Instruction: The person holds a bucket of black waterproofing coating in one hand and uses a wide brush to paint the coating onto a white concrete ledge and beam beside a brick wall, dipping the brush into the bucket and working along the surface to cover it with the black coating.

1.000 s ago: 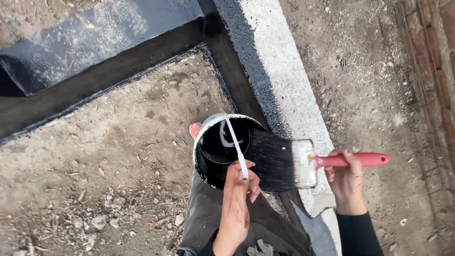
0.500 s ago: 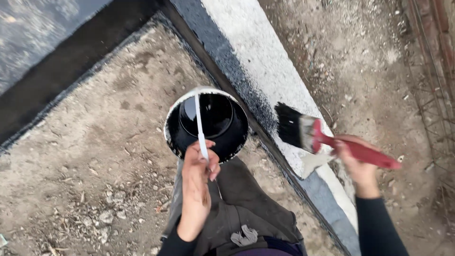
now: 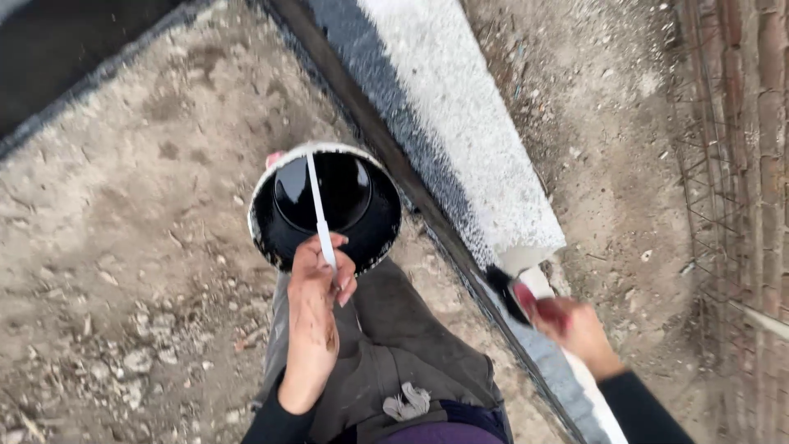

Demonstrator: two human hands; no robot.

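Left hand [image 3: 316, 284] grips the bucket [image 3: 325, 205] handle; blurred right hand [image 3: 575, 325] clutches a half-hidden brush [image 3: 509, 292].

Right hand [image 3: 575, 327] and brush [image 3: 511, 294] motion-blurred, bristles partly hidden behind ledge [image 3: 460, 131], forearms cut off

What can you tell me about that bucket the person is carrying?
The bucket is round, seen from above, with a whitish rim smeared with black. Its inside walls are coated black, and a glossy black liquid lies at the bottom. A thin white handle arches across the opening; the left hand, itself stained dark, grips it at the near rim. The bucket looks to hang upright over bare, stony dirt ground, beside the black-painted edge of a pale concrete ledge.
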